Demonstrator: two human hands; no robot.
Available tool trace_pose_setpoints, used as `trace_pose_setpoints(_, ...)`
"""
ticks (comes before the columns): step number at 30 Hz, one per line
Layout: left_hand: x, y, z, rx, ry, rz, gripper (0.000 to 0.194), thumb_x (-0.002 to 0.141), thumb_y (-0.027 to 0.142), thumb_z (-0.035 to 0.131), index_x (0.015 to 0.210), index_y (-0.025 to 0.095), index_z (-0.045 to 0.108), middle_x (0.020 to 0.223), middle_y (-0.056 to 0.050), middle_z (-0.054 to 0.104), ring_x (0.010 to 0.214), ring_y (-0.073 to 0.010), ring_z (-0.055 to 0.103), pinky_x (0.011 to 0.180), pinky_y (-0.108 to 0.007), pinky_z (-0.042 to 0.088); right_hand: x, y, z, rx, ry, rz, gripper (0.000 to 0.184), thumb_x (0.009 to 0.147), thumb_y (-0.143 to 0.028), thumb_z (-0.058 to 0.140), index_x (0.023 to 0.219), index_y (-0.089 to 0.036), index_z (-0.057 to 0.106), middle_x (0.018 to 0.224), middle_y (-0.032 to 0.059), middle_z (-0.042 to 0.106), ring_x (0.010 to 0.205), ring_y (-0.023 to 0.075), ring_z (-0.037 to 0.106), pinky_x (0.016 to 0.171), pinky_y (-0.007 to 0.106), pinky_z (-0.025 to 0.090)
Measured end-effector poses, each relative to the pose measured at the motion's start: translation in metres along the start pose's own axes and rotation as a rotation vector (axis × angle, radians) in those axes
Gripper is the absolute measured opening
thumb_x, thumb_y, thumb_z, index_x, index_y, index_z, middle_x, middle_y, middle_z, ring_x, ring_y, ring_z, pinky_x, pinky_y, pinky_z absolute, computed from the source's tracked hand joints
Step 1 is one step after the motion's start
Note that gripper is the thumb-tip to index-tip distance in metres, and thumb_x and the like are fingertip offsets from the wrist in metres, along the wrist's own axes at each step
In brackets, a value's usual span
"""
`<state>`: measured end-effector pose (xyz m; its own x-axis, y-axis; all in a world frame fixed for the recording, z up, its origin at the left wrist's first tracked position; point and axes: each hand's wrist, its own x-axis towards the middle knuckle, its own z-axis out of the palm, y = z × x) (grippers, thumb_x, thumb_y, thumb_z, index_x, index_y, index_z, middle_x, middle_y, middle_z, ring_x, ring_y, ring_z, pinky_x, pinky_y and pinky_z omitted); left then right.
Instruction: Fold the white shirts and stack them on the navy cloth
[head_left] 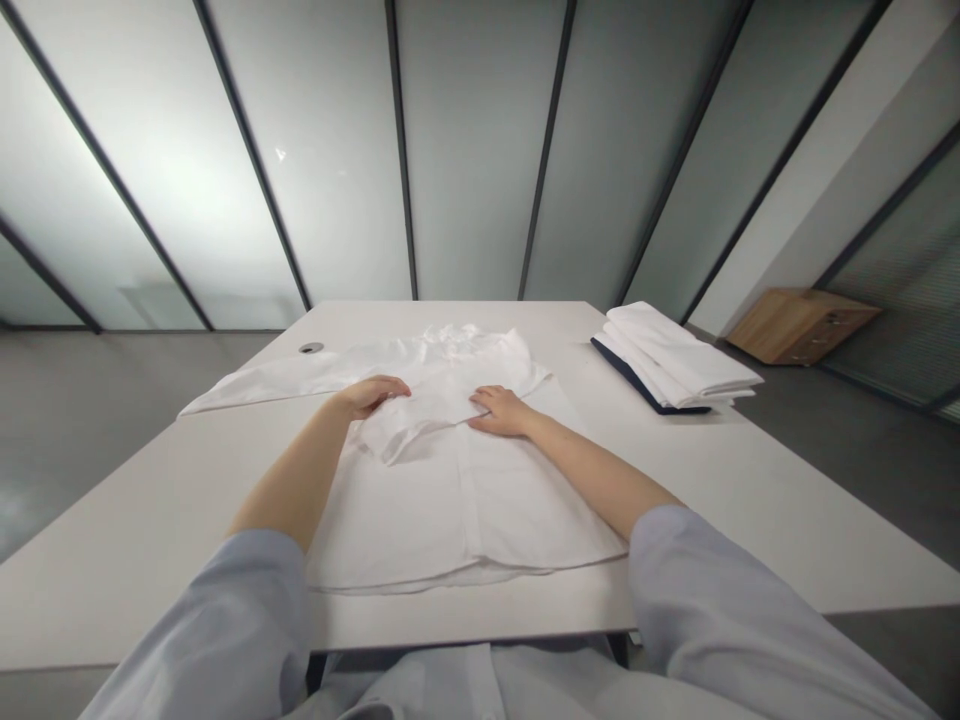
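A white shirt (405, 510) lies spread on the table, its hem toward me and its collar end crumpled at the far side. One sleeve stretches out to the left, and the other is folded across the shirt's middle. At the left end of the folded sleeve, my left hand (373, 394) is closed with its fingers bent over the fabric; the fingertips are partly hidden. On the right, my right hand (501, 411) rests palm down on the shirt with its fingers apart, touching the edge of the folded part.
The white table (187, 510) extends on both sides. At its right stands a stack of folded white cloth (675, 350) on a dark navy folded piece (634, 380). A round cable hole (311, 347) is at the far left. Beyond are frosted glass panels (480, 150) and a wooden cabinet (795, 325).
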<state>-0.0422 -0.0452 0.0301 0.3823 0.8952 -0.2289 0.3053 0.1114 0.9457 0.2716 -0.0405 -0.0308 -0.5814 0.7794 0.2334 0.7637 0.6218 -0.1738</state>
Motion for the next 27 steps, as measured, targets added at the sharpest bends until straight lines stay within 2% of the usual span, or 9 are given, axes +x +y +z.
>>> trace_pose_setpoints(3, -0.008, 0.002, -0.014, 0.196, -0.123, 0.051, 0.039, 0.067, 0.049, 0.065, 0.089, 0.018, 0.072, 0.081, -0.006, 0.070, 0.082, -0.0247, 0.064, 0.068, -0.031, 0.051, 0.005, 0.007, -0.004, 0.029, -0.039, 0.024, 0.047, 0.090, -0.053, 0.052, 0.121, -0.020, 0.064, 0.132, 0.0127, 0.058, 0.122, 0.0255, 0.052, 0.102, 0.038, 0.039)
trace_pose_setpoints(5, -0.014, 0.008, -0.019, 0.325, -0.193, 0.116, 0.050, 0.070, 0.053, 0.063, 0.108, 0.019, 0.070, 0.105, -0.006, 0.070, 0.102, -0.0273, 0.061, 0.083, -0.031, 0.050, 0.007, 0.017, -0.007, 0.053, -0.048, 0.066, 0.041, 0.095, -0.047, 0.046, 0.116, -0.018, 0.066, 0.125, 0.0124, 0.062, 0.117, 0.0234, 0.056, 0.100, 0.034, 0.041)
trace_pose_setpoints(8, -0.020, 0.015, -0.019, 0.444, -0.168, 0.132, 0.067, 0.075, 0.054, 0.060, 0.135, 0.026, 0.053, 0.138, -0.004, 0.055, 0.125, -0.0284, 0.049, 0.099, -0.032, 0.042, 0.007, 0.029, -0.009, 0.048, -0.010, 0.166, 0.034, 0.095, -0.039, 0.049, 0.112, -0.016, 0.067, 0.121, 0.0119, 0.064, 0.113, 0.0223, 0.058, 0.098, 0.032, 0.041)
trace_pose_setpoints(10, -0.020, 0.016, -0.015, 0.493, -0.143, 0.069, 0.076, 0.075, 0.053, 0.061, 0.145, 0.029, 0.041, 0.146, -0.004, 0.047, 0.130, -0.0280, 0.045, 0.102, -0.033, 0.040, 0.005, 0.032, -0.007, 0.032, 0.026, 0.191, 0.031, 0.093, -0.035, 0.052, 0.114, -0.016, 0.066, 0.122, 0.0116, 0.062, 0.114, 0.0218, 0.057, 0.098, 0.032, 0.041)
trace_pose_setpoints(12, -0.017, 0.013, -0.013, 0.530, -0.135, 0.016, 0.082, 0.072, 0.048, 0.066, 0.147, 0.030, 0.037, 0.150, -0.004, 0.043, 0.133, -0.0283, 0.042, 0.103, -0.033, 0.039, 0.002, 0.032, -0.005, 0.018, 0.047, 0.191, 0.031, 0.093, -0.033, 0.053, 0.116, -0.017, 0.064, 0.124, 0.0116, 0.061, 0.115, 0.0216, 0.055, 0.099, 0.032, 0.040)
trace_pose_setpoints(16, -0.012, 0.005, -0.017, 0.406, -0.119, 0.087, 0.079, 0.069, 0.041, 0.068, 0.143, 0.028, 0.044, 0.145, -0.005, 0.049, 0.128, -0.0284, 0.048, 0.097, -0.030, 0.043, -0.002, 0.028, -0.003, 0.010, 0.055, 0.195, 0.032, 0.092, -0.031, 0.053, 0.118, -0.016, 0.063, 0.125, 0.0113, 0.060, 0.116, 0.0212, 0.055, 0.099, 0.031, 0.039)
trace_pose_setpoints(20, -0.011, -0.007, -0.024, 0.204, -0.131, 0.066, 0.070, 0.069, 0.040, 0.065, 0.135, 0.020, 0.054, 0.121, -0.008, 0.066, 0.099, -0.0244, 0.065, 0.079, -0.028, 0.051, -0.001, 0.027, -0.005, 0.014, 0.050, 0.208, 0.031, 0.093, -0.030, 0.051, 0.117, -0.017, 0.064, 0.124, 0.0093, 0.061, 0.113, 0.0195, 0.056, 0.098, 0.029, 0.039)
trace_pose_setpoints(24, -0.008, -0.014, -0.028, 0.437, -0.136, -0.100, 0.050, 0.064, 0.037, 0.067, 0.111, 0.020, 0.069, 0.096, -0.005, 0.071, 0.085, -0.0216, 0.066, 0.069, -0.027, 0.051, -0.001, 0.029, -0.007, -0.036, 0.073, 0.286, 0.030, 0.094, -0.032, 0.047, 0.113, -0.018, 0.066, 0.122, 0.0085, 0.062, 0.113, 0.0204, 0.054, 0.099, 0.030, 0.038)
trace_pose_setpoints(27, -0.001, -0.011, -0.030, 0.646, -0.009, -0.092, 0.043, 0.069, 0.039, 0.062, 0.107, 0.019, 0.069, 0.095, -0.006, 0.070, 0.087, -0.0221, 0.065, 0.072, -0.028, 0.051, 0.000, 0.030, -0.010, -0.114, 0.111, 0.389, 0.034, 0.094, -0.034, 0.045, 0.117, -0.019, 0.064, 0.129, 0.0099, 0.058, 0.120, 0.0237, 0.050, 0.101, 0.034, 0.036)
